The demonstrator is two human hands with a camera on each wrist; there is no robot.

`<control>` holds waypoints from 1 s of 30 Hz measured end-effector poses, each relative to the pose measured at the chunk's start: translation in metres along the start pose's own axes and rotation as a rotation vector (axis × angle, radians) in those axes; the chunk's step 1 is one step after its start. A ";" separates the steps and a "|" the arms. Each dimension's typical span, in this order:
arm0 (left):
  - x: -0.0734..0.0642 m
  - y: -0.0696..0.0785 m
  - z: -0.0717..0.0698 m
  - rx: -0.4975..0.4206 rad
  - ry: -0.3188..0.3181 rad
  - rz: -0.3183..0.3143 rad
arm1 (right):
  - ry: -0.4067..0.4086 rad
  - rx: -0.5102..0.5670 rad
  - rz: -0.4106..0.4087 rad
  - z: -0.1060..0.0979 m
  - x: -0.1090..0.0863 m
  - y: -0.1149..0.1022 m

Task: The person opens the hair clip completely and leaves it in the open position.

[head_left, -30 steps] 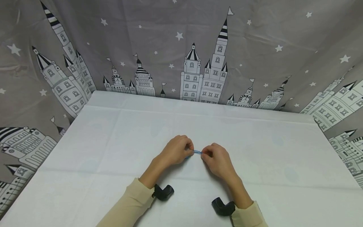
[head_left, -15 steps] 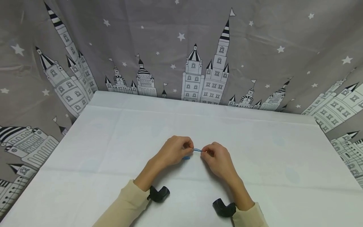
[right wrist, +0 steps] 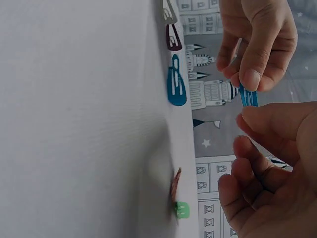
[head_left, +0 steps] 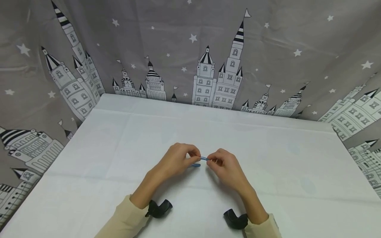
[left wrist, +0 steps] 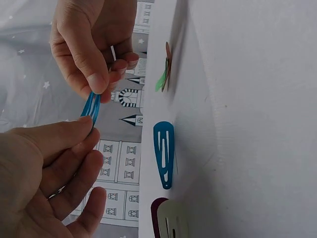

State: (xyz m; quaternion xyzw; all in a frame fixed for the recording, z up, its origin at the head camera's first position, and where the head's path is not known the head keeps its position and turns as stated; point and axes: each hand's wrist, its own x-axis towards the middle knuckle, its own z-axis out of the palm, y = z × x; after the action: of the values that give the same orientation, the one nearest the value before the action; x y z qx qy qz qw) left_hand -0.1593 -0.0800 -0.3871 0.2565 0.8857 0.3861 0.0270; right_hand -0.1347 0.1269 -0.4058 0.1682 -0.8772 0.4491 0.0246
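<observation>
A slim blue snap hair clip [head_left: 204, 158] is held in the air between both hands. My left hand [head_left: 176, 162] pinches one end between thumb and index finger, while my right hand [head_left: 227, 168] pinches the other. Fingertips cover both ends, so only the slotted middle [left wrist: 90, 105] shows. A second blue hair clip [head_left: 195, 165] lies on the white table beneath the left hand, whole in the left wrist view and in the right wrist view, where its broad end [right wrist: 178, 100] shows.
Near the lying blue clip are a maroon hair clip [right wrist: 173, 45] and a pale one [left wrist: 180, 212]. Farther along the white surface [head_left: 148, 132] lie a thin brown piece [right wrist: 175, 184] and a small green one [right wrist: 183, 210]. A grey castle-print curtain [head_left: 178, 33] hangs behind.
The left forearm and hand have shifted left, and the right hand has followed slightly left. More of the blue clip on the table shows. Both hands keep hold of the raised clip.
</observation>
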 end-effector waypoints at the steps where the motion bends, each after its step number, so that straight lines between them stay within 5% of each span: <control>1: -0.002 0.000 -0.001 -0.008 0.004 -0.003 | -0.010 0.008 0.000 0.000 0.000 -0.001; 10: -0.010 -0.001 -0.003 -0.044 0.023 0.025 | -0.047 0.061 -0.023 -0.004 -0.001 -0.009; 22: -0.011 0.002 -0.010 -0.051 -0.032 0.072 | -0.083 0.089 -0.052 -0.009 -0.002 -0.013; 30: -0.013 0.009 -0.013 0.014 -0.038 0.108 | -0.102 0.124 -0.090 -0.010 -0.002 -0.014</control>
State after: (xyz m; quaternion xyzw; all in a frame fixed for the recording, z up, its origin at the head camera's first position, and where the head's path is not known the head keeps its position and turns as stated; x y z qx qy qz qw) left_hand -0.1475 -0.0898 -0.3737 0.3115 0.8726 0.3756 0.0211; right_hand -0.1291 0.1278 -0.3892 0.2311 -0.8393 0.4919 -0.0106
